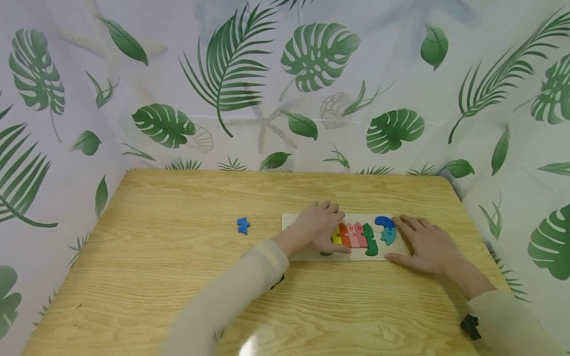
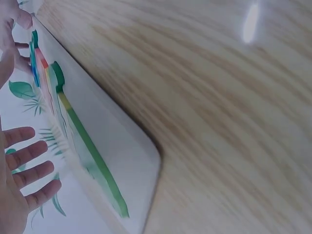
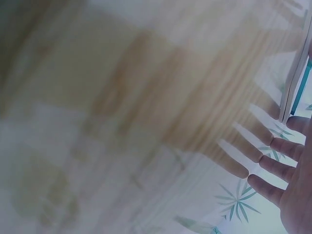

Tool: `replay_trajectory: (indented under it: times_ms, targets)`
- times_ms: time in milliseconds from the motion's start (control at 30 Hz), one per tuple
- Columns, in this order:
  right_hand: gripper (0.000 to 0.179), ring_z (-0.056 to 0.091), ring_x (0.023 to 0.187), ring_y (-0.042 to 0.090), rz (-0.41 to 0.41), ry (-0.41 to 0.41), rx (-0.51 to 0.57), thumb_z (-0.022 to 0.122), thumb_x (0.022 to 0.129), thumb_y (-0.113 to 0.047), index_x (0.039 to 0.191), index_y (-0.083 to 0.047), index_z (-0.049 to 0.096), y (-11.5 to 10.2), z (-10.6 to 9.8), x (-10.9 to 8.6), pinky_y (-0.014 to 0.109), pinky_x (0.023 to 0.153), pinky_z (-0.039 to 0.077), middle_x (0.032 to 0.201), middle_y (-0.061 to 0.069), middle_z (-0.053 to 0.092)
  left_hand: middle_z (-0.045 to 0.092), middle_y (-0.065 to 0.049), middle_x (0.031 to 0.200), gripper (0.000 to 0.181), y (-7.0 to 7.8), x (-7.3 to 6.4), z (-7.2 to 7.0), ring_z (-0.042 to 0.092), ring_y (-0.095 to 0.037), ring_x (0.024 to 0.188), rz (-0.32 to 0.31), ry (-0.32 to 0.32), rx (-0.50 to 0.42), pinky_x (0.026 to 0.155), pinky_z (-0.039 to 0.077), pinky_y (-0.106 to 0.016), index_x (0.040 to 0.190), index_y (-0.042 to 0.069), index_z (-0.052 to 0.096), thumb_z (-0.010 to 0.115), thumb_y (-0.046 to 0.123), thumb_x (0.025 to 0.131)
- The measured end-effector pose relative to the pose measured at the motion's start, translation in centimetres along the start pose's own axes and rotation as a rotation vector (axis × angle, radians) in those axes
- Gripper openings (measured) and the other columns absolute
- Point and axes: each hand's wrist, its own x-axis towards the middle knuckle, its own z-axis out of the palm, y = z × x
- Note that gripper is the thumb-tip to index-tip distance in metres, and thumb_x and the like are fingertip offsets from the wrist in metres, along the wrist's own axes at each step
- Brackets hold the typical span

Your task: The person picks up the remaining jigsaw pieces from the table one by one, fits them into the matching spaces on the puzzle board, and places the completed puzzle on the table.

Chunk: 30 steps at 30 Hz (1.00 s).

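Note:
A pale wooden puzzle board [image 1: 358, 218] lies flat on the table, bearing yellow, red and pink pieces [image 1: 352, 236] beside a green piece [image 1: 369, 239]. Dark blue [image 1: 384, 221] and teal [image 1: 389, 236] pieces sit near its right end. Over the board's left half is my left hand [image 1: 317, 226], fingers extended and thumb apart, hiding part of the puzzle. In the left wrist view its fingers [image 2: 33, 155] look spread and grip nothing. My right hand [image 1: 429, 247] rests at the board's right end, fingers straight, thumb by the lower corner.
A separate blue puzzle piece [image 1: 243, 226] lies on the wooden table [image 1: 178, 277], left of the board. Behind the table's far edge hangs a white curtain [image 1: 262, 64] with green leaf prints, which also runs along both sides.

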Motion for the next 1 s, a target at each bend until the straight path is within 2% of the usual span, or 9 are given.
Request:
replay_trajectory:
  times_ms: [233, 433, 733, 1000]
  targets:
    - [0.112, 0.046, 0.143, 0.053, 0.002, -0.008, -0.005, 0.053, 0.087, -0.087, 0.165, -0.009, 0.035, 0.1, -0.1, 0.0, 0.075, 0.108, 0.044, 0.162, 0.024, 0.044, 0.056, -0.002, 0.15, 0.094, -1.4, -1.6, 0.0, 0.055, -0.021, 0.135, 0.02, -0.004, -0.004, 0.111, 0.051, -0.04, 0.153, 0.02, 0.051, 0.046, 0.089, 0.089]
    - [0.112, 0.045, 0.145, 0.053, 0.006, -0.02, 0.001, 0.052, 0.087, -0.088, 0.165, -0.009, 0.034, 0.0, -0.3, 0.0, 0.075, 0.11, 0.043, 0.163, 0.025, 0.043, 0.058, -0.003, 0.149, 0.092, -3.2, -3.0, -0.1, 0.055, -0.022, 0.135, 0.037, -0.009, -0.067, 0.111, 0.05, -0.04, 0.155, 0.019, 0.05, 0.049, 0.085, 0.091]
    - [0.111, 0.044, 0.145, 0.053, 0.004, -0.014, 0.016, 0.053, 0.088, -0.087, 0.165, -0.009, 0.035, -0.3, -0.6, -0.1, 0.075, 0.11, 0.042, 0.163, 0.025, 0.043, 0.057, -0.006, 0.153, 0.088, -5.2, -5.3, -0.7, 0.054, -0.026, 0.14, 0.017, -0.001, -0.1, 0.115, 0.049, -0.043, 0.156, 0.018, 0.05, 0.052, 0.08, 0.094]
    - [0.112, 0.044, 0.145, 0.053, 0.011, -0.02, 0.017, 0.051, 0.087, -0.088, 0.165, -0.009, 0.034, -0.2, -0.4, -0.1, 0.076, 0.11, 0.042, 0.164, 0.025, 0.042, 0.057, -0.009, 0.154, 0.086, -6.6, -6.9, -0.1, 0.054, -0.029, 0.143, 0.006, -0.001, -0.129, 0.117, 0.047, -0.046, 0.155, 0.017, 0.051, 0.053, 0.078, 0.095]
